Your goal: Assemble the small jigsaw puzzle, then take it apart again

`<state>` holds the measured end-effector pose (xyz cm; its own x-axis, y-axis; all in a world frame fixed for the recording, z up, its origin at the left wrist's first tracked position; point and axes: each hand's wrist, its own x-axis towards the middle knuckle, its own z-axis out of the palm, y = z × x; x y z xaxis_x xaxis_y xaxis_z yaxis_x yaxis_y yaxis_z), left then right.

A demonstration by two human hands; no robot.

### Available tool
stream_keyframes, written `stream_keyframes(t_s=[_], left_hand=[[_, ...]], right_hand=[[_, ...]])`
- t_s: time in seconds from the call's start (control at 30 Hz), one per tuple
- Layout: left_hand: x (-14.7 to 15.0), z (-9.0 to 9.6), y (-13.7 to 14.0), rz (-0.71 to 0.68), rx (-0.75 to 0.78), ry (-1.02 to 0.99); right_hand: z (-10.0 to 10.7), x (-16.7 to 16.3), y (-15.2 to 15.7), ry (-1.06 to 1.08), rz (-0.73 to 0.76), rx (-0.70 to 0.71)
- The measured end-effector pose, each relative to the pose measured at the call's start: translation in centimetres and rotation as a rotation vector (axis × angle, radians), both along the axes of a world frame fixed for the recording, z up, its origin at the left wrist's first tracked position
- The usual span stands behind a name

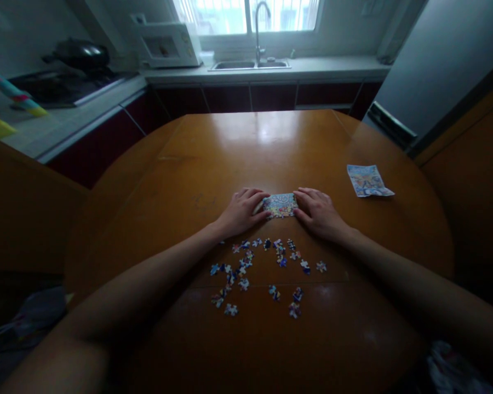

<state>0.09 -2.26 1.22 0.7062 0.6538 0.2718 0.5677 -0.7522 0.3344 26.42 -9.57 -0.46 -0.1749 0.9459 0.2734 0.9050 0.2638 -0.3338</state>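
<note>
"Where's the joined puzzle (280, 205)?"
"Between the left hand (242, 212), at its nine o'clock, and right hand (319, 212), at three; thumbs and fingers spread along its edges. Loose pieces (244, 284) lie towards six."

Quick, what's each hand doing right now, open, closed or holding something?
Left hand: open, curved at the left edge of the partly built puzzle.
Right hand: open, curved at its right edge.
</note>
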Motion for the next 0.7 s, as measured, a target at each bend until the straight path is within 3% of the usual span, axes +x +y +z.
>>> stream_keyframes(t_s=[0.53,0.7], left_hand=[[0.07,-0.70,0.13,-0.005,0.027,-0.010],[0.21,-0.82,0.01,0.001,0.015,-0.023]], right_hand=[[-0.51,0.27,0.04,0.012,0.016,0.011],[-0.22,0.33,-0.05,0.103,0.014,0.068]])
